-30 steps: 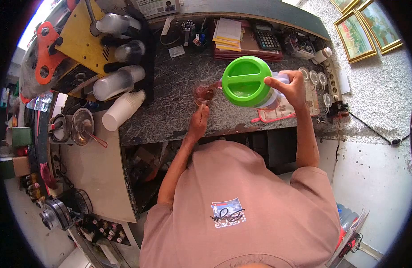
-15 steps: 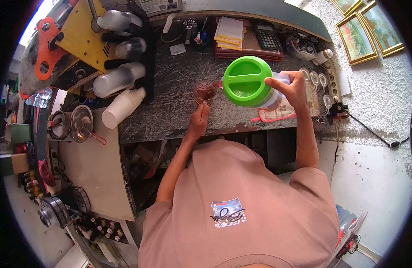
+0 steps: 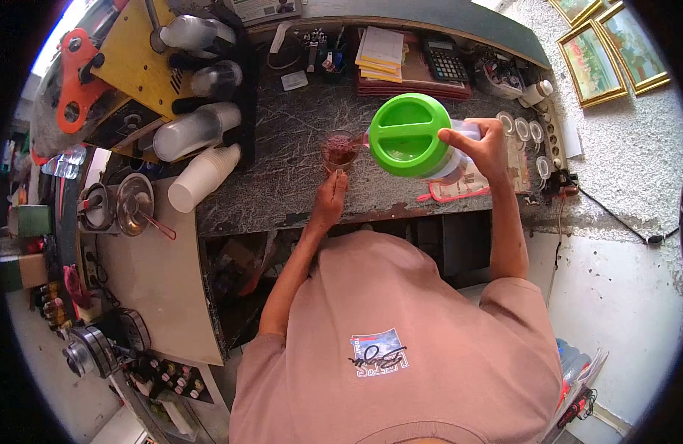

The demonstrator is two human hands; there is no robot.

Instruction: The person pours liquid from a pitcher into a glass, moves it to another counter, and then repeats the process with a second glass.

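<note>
My left hand [image 3: 331,194] is closed on the handle of a small clear glass mug [image 3: 332,162] above the dark, scratched counter. Dark reddish-brown liquid with bubbly froth shows inside the mug. My right hand [image 3: 483,148] grips the handle of a clear pitcher with a bright green lid [image 3: 406,140]. The pitcher's spout points left and meets the mug's rim, and reddish liquid shows at the spout. Under the pitcher lies a cloth with a red edge [image 3: 460,190], partly hidden.
Stacked white cups [image 3: 206,176] and clear plastic cups [image 3: 197,132] stand at the left by a yellow machine [image 3: 143,55]. Metal pans [image 3: 136,203] sit lower left. A calculator [image 3: 445,59], papers [image 3: 380,52] and a basket of small items [image 3: 499,78] line the back.
The froth in the mug looks thicker and sits nearer the rim. Both hands and the pitcher hold almost the same places.
</note>
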